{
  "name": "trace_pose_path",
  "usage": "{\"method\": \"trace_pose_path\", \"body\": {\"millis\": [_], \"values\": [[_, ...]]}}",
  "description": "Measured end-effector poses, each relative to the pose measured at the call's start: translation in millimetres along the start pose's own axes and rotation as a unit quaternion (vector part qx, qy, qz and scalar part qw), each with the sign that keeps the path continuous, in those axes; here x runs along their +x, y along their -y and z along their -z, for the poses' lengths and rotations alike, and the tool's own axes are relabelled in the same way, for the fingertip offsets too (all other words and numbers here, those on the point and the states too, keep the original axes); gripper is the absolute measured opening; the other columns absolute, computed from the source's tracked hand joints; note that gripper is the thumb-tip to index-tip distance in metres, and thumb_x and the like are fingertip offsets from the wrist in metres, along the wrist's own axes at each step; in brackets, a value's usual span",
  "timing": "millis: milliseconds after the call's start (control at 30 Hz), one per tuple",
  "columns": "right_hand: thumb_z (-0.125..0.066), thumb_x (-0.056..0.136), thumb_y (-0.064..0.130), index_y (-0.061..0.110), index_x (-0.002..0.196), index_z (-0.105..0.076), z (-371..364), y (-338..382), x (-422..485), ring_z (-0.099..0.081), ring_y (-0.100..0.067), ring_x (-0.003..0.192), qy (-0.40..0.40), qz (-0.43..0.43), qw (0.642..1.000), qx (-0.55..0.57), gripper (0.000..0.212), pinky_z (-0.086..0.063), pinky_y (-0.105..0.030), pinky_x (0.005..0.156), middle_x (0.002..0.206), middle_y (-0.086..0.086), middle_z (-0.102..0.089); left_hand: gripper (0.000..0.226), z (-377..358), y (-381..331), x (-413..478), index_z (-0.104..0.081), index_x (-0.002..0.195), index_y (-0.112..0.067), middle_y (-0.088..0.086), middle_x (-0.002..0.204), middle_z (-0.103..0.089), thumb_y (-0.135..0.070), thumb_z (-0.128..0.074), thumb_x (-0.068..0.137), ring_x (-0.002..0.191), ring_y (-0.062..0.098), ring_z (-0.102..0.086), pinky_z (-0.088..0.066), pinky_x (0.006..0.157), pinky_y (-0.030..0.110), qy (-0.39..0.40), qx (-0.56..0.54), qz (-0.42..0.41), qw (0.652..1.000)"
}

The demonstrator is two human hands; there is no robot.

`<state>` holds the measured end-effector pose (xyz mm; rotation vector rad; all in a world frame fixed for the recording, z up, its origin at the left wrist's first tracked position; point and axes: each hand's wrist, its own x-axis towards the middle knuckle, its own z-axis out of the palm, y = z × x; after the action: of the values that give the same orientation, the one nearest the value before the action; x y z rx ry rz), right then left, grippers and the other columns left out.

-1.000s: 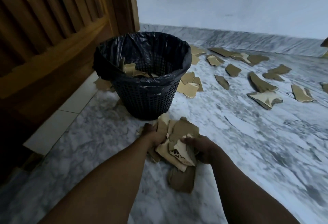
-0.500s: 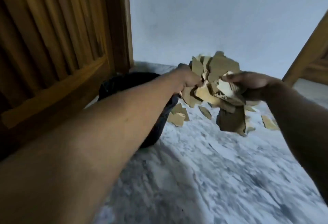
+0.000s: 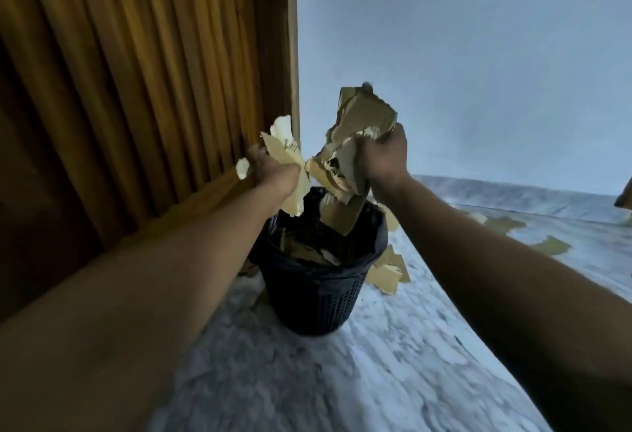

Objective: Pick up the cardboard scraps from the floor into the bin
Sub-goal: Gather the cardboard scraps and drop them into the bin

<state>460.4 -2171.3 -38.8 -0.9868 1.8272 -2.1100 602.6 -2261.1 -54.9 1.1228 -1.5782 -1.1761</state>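
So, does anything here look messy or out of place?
Yes: torn brown cardboard scraps lie on the grey marble floor right of the black mesh bin, outside it; more lie scattered farther right.

One bin (image 3: 318, 298) is standing on the floor, lined with one black bag (image 3: 378, 226). Two hands are showing, the left hand (image 3: 270, 168) and the right hand (image 3: 384, 154), each gripping one bunch of cardboard scraps (image 3: 359, 120). At least four loose scraps (image 3: 386, 274) are lying on the floor (image 3: 376, 380); those inside the bin are overlapping too much to count.
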Motion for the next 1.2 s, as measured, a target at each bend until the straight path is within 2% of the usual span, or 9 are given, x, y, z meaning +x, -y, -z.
{"method": "trace_pose_path", "body": {"millis": [167,333,500,567,667,767,867,1000,1200], "values": [[-0.037,0.103,0.03,0.023,0.115,-0.029,-18.3,-36.5,-16.3,-0.059,-0.018,0.098,0.04,0.029,0.999,0.005,0.016,-0.051,-0.036,0.086,0.112,-0.003,-0.053,0.063,-9.8,22.9,6.2,-0.024,0.144,-0.027,0.0,0.132,-0.045,-0.016,-0.059,0.093,0.106,0.023,-0.05,-0.042,0.082,0.031,0.076,0.035,0.013,0.996],[-0.046,0.1,0.018,0.017,0.12,-0.039,-9.0,-74.6,-8.0,-0.055,-0.017,0.084,0.063,-0.059,0.995,-0.043,0.022,-0.047,-0.035,0.075,0.116,-0.009,-0.054,0.028,-9.5,39.3,11.1,-0.054,0.118,-0.029,-0.001,0.122,-0.048,-0.032,-0.06,0.091,0.113,0.024,-0.05,-0.048,0.096,0.043,0.218,0.147,0.089,0.961],[-0.052,0.094,0.018,0.008,0.125,-0.054,16.0,-91.6,-4.7,-0.061,-0.024,0.096,0.052,-0.051,0.967,-0.243,0.032,-0.049,-0.033,0.083,0.122,-0.012,-0.061,0.023,-3.4,63.7,26.6,-0.045,0.082,-0.02,0.003,0.088,-0.044,-0.023,-0.067,0.087,0.076,0.019,-0.046,-0.038,0.076,0.03,0.171,0.29,-0.031,0.941],[-0.061,0.089,0.022,0.006,0.121,-0.056,30.4,-101.2,-6.6,-0.059,-0.03,0.106,0.076,-0.053,0.926,-0.365,0.037,-0.049,-0.034,0.082,0.122,-0.014,-0.062,0.03,5.4,76.3,34.9,-0.051,0.1,-0.018,0.007,0.108,-0.05,-0.025,-0.072,0.081,0.1,0.026,-0.051,-0.045,0.09,0.037,0.108,0.366,-0.051,0.923],[-0.077,0.077,0.032,0.006,0.129,-0.046,42.7,-109.4,-18.0,-0.053,-0.04,0.116,0.137,-0.108,0.85,-0.497,0.065,-0.054,-0.043,0.08,0.13,-0.02,-0.052,0.09,20.8,90.8,41.6,-0.025,0.147,-0.018,0.01,0.15,-0.032,-0.033,-0.077,0.075,0.136,0.037,-0.035,-0.039,0.107,0.05,0.053,0.417,0.044,0.906],[-0.076,0.083,0.032,0.003,0.145,-0.027,50.2,-105.2,-42.5,-0.062,-0.042,0.104,0.153,-0.28,0.875,-0.364,0.084,-0.059,-0.044,0.065,0.137,-0.025,-0.046,0.074,30.7,91.5,20.5,-0.024,0.151,-0.003,0.02,0.143,-0.043,-0.031,-0.062,0.095,0.112,0.038,-0.055,-0.046,0.098,0.044,0.148,0.417,0.187,0.877],[-0.05,0.101,0.032,-0.003,0.139,-0.041,56.3,-102.9,-70.3,-0.066,-0.044,0.102,0.251,-0.438,0.843,-0.188,0.052,-0.057,-0.053,0.084,0.136,-0.029,-0.05,0.039,34.3,90.8,4.4,-0.049,0.136,0.005,0.017,0.088,-0.059,-0.015,-0.047,0.102,0.085,0.036,-0.064,-0.052,0.09,0.047,0.211,0.378,0.229,0.872],[-0.037,0.104,0.01,0.0,0.093,-0.052,63.0,-107.0,-79.7,-0.067,-0.034,0.077,0.213,-0.428,0.878,-0.031,0.022,-0.059,-0.047,0.076,0.101,-0.022,-0.065,0.017,16.4,77.7,-2.6,-0.048,0.119,-0.001,0.021,0.113,-0.053,-0.004,-0.042,0.103,0.115,0.04,-0.057,-0.053,0.093,0.051,0.161,0.261,0.25,0.919],[-0.045,0.1,0.013,-0.003,0.102,-0.055,91.5,-99.9,-34.1,-0.065,-0.031,0.058,0.121,-0.378,0.918,0.015,0.019,-0.06,-0.037,0.052,0.086,-0.021,-0.067,0.02,-21.8,48.1,9.0,-0.052,0.12,-0.001,0.023,0.117,-0.056,-0.002,-0.046,0.101,0.084,0.035,-0.061,-0.058,0.048,0.04,0.116,0.132,0.186,0.967]]}}
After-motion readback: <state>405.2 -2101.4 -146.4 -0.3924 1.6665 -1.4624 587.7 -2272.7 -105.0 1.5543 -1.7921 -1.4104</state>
